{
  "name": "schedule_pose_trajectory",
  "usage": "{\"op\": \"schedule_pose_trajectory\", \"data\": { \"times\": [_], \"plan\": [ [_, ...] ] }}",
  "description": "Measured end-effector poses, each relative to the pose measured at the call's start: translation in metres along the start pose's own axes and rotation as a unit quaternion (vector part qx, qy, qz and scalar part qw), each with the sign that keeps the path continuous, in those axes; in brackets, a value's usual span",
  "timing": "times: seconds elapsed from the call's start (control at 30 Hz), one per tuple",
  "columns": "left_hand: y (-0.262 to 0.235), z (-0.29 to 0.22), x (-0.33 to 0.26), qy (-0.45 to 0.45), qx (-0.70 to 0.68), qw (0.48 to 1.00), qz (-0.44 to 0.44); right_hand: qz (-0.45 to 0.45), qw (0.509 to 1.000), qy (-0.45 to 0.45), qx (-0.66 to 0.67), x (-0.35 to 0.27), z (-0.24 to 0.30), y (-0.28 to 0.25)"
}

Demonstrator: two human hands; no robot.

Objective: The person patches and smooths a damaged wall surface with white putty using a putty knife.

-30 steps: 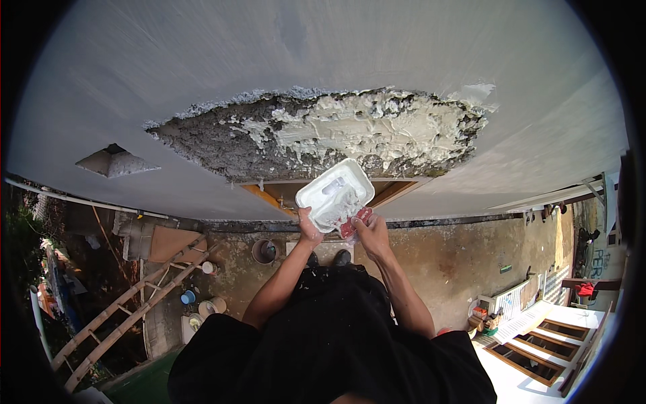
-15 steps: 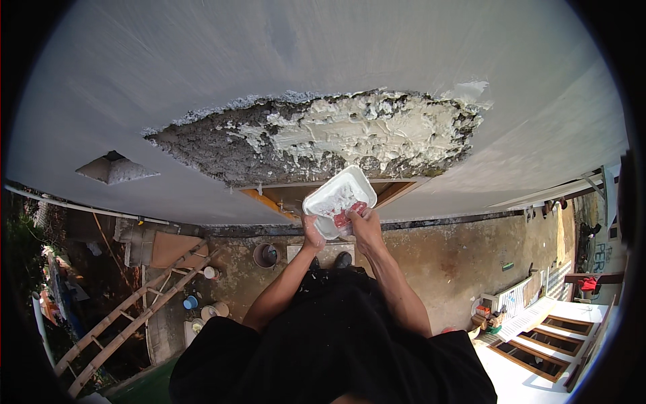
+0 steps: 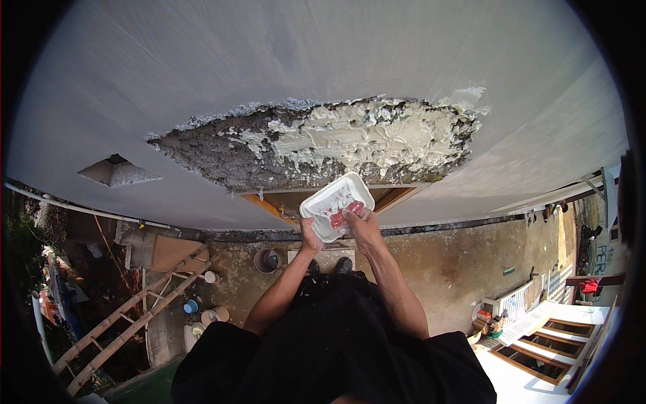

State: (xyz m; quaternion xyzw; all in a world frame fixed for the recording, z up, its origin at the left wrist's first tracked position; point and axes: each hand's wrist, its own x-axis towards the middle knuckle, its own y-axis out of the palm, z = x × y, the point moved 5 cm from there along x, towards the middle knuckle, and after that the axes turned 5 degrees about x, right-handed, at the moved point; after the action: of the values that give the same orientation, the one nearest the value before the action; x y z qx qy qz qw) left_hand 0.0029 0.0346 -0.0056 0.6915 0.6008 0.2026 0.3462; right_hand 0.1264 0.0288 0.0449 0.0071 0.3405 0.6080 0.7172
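My left hand (image 3: 310,235) grips the lower left edge of a shallow white plastic tray (image 3: 352,180), smeared inside with white paste. In my right hand (image 3: 364,227) is a flat red scraper (image 3: 338,219), coated in places with white; its blade is mostly hidden, so its exact shape is unclear. The scraper lies down inside the tray, on the right side. Just beyond the tray, a rough broken patch (image 3: 202,156) of bare grey wall stretches across, and thick off-white filler (image 3: 397,131) covers its middle and right part.
A wooden frame (image 3: 393,199) sits under the patch. A small square hole (image 3: 121,172) opens in the wall at left. Below stand a bucket (image 3: 266,260), a bamboo ladder (image 3: 128,320) and a blue pail (image 3: 191,306). Wooden-framed panels (image 3: 538,350) lie at the lower right.
The tray has shifted slightly down and left in view. My right hand has drawn the red scraper a little lower and to the left within the tray.
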Motion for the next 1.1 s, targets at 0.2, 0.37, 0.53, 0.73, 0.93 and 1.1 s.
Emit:
{"op": "schedule_pose_trajectory", "data": {
  "times": [0.2,0.37,0.53,0.73,0.93,1.1],
  "plan": [
    [-0.006,0.006,0.003,0.000,0.004,0.999,-0.044,0.003,1.000,-0.010,0.008,-0.003,0.001,0.003],
    [-0.015,0.009,0.005,-0.003,0.009,0.998,-0.055,0.003,1.000,-0.021,0.013,-0.004,-0.001,0.002],
    [-0.029,0.013,0.008,0.010,0.024,0.997,-0.078,0.000,0.999,-0.035,0.007,-0.007,0.001,-0.001],
    [-0.020,0.000,0.006,0.012,0.002,0.994,-0.109,0.015,1.000,-0.023,-0.012,-0.007,-0.003,-0.006],
    [-0.036,0.004,0.007,0.031,0.024,0.995,-0.092,0.026,0.999,-0.016,-0.015,-0.005,-0.006,0.002],
    [-0.034,0.006,0.008,0.007,-0.005,0.996,-0.089,0.036,0.999,-0.007,-0.002,-0.004,-0.004,0.007]
  ]
}}
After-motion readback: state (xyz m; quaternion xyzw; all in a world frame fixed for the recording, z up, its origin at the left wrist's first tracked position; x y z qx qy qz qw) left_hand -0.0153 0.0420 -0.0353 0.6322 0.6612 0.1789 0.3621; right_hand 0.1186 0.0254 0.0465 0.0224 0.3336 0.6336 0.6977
